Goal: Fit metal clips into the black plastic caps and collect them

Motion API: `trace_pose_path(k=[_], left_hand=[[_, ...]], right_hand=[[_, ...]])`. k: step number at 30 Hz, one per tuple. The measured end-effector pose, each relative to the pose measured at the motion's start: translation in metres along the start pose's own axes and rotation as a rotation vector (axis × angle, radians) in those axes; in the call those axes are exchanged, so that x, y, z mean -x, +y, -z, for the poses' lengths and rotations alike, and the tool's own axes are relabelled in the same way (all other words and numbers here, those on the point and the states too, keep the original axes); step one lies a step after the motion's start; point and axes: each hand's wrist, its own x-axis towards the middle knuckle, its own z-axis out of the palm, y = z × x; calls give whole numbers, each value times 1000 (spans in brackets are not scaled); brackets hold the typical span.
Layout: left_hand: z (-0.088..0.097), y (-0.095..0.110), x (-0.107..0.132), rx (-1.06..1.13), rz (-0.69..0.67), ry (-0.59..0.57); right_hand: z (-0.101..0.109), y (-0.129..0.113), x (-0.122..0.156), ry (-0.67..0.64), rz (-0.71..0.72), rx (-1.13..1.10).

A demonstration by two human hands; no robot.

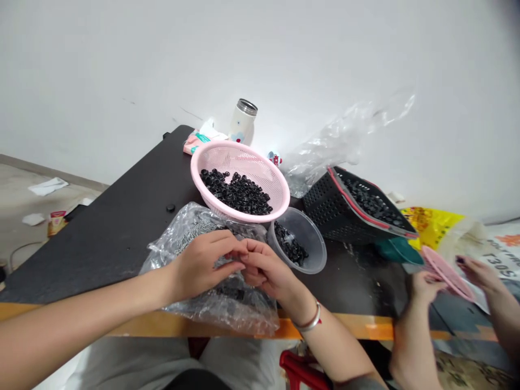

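Note:
Above a clear plastic bag (pixel 166 254), my left hand (pixel 205 265) and my right hand (pixel 270 268) meet fingertip to fingertip. Both are closed in a pinch; whatever lies between the fingers is hidden or too small to make out. Inside the bag, small silvery metal pieces (pixel 197 233) show beside my left hand, along with some dark pieces under the hands. Just beyond stands a pink mesh basket (pixel 262 168) with many small black plastic parts (pixel 239 195) in it. Right of my right hand, a clear plastic tub (pixel 317 252) holds more black parts (pixel 290 246).
A black perforated basket (pixel 325 208) of dark parts lies tilted at the right. An uncapped bottle (pixel 242 122) and a tissue pack (pixel 190 143) stand behind. One black piece (pixel 170 208) sits on the table (pixel 101 238). A co-worker's hands (pixel 426 287) hold a pink basket (pixel 449 273).

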Motion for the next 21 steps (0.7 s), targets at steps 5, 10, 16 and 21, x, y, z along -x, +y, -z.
trace_pose_path(k=[5, 10, 16, 21], left_hand=[[0, -2, -3, 10, 68, 27], [3, -4, -8, 18, 200, 63], [0, -8, -7, -5, 228, 58], [1, -10, -1, -21, 333, 2]], right_hand=[[5, 3, -9, 29, 35, -84], [15, 8, -13, -18, 61, -183], [24, 10, -9, 8, 91, -150], [29, 20, -11, -15, 171, -100]])
